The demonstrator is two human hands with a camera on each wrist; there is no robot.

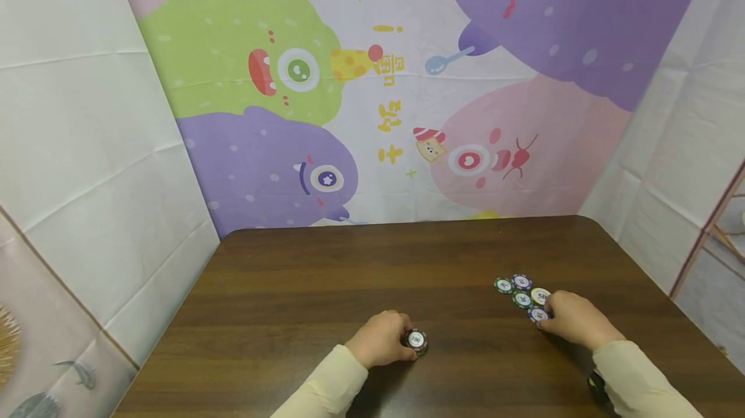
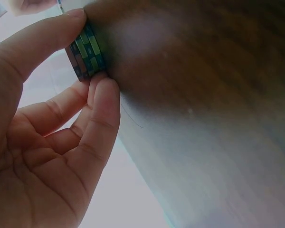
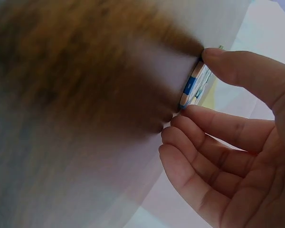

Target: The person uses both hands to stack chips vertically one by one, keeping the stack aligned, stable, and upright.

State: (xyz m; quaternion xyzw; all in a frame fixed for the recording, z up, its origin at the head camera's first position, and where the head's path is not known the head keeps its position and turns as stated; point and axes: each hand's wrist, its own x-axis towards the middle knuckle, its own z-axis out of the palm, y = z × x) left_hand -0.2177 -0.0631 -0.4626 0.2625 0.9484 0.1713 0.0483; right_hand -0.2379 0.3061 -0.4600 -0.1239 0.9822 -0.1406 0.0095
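My left hand [image 1: 381,340] pinches a short stack of poker chips [image 1: 416,339] between thumb and fingers, near the front middle of the table. A dark chip marked 100 tops it; green-edged chips show in the stack's side [image 2: 91,50] in the left wrist view. On the right, my right hand [image 1: 576,321] has thumb and index finger at opposite edges of a blue-and-white poker chip [image 3: 190,86], flat on the table. Touching around that chip lie a yellow-edged chip [image 1: 539,294], two green chips [image 1: 522,299] and another blue chip [image 1: 522,282].
The brown wooden table [image 1: 349,269] has rounded far corners. Behind it hangs a cartoon-monster cloth [image 1: 401,191], with pale cloth walls [image 1: 116,114] at both sides. A dark object [image 1: 597,382] shows by the right sleeve.
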